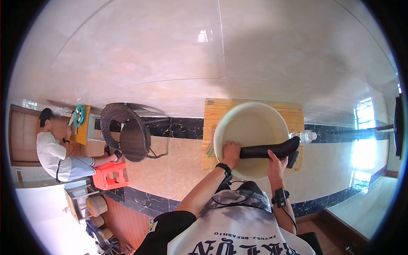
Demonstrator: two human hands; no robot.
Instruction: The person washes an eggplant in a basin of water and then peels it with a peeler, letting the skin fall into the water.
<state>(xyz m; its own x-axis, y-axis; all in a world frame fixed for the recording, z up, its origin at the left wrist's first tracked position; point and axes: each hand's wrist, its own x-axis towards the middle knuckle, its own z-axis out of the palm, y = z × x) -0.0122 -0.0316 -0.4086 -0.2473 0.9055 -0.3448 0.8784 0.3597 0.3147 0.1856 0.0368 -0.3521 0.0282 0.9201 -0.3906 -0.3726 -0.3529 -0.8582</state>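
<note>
Tiled room w/ a wood table (pixel 210 114) at centre, a wicker chair (pixel 127 134) to its left & another person (pixel 53 155) sitting beyond that. A pale basin (pixel 250 123) sits on the table, and a dark eggplant (pixel 272 149) lies across the basin's near side, its right end over the rim. Left hand (pixel 231 152) is closed round the eggplant's left end, right hand (pixel 276 163) grips its middle from the near side; a bottle (pixel 307 136) lies just right of the basin.
</note>
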